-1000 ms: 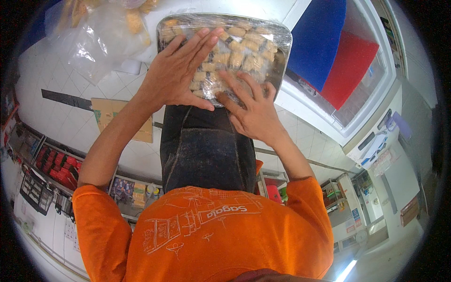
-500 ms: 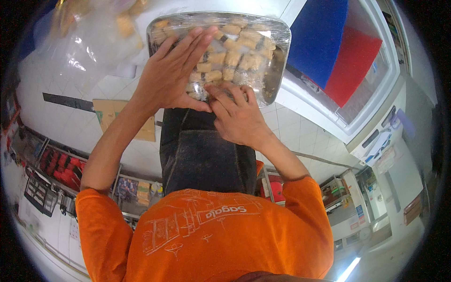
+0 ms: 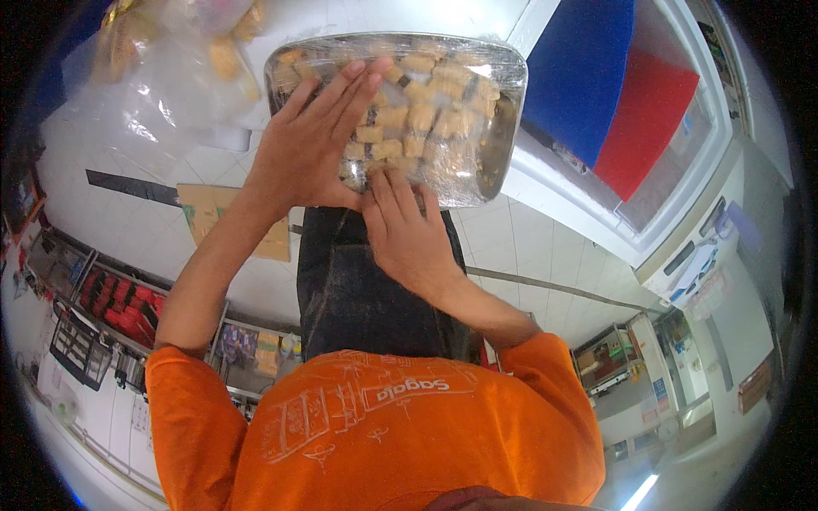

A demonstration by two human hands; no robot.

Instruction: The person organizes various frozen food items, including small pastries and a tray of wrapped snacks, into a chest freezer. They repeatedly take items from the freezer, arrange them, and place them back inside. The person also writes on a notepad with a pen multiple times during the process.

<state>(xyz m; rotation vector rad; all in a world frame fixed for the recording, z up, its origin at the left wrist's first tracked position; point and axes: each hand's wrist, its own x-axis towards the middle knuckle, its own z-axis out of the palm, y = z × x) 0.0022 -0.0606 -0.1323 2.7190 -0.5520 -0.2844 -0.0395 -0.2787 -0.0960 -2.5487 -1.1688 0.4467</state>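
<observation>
Pale tiles cover the floor [image 3: 545, 255]. On the right stands a white-framed case [image 3: 571, 200], with a blue sheet [image 3: 571, 77] and a red sheet [image 3: 648, 119] over it. The person wears an orange shirt [image 3: 383, 451] and dark trousers [image 3: 366, 294]. The metal tray [image 3: 501, 140] lies at the near edge of a white top [image 3: 375, 15], just above the trousers. Clear film [image 3: 452, 175] covers it. A clear bag [image 3: 158, 94] is well to its left, and cardboard [image 3: 230, 213] lies on the floor. The left hand [image 3: 298, 157] rests flat on the film at the tray's left part, its thumb spread wide, most fingers near each other. The right hand [image 3: 413, 243] touches the near rim, fingers close together; whether they pinch the film, I cannot tell. Tan pieces [image 3: 417, 117] show through the film, some with dark bands
</observation>
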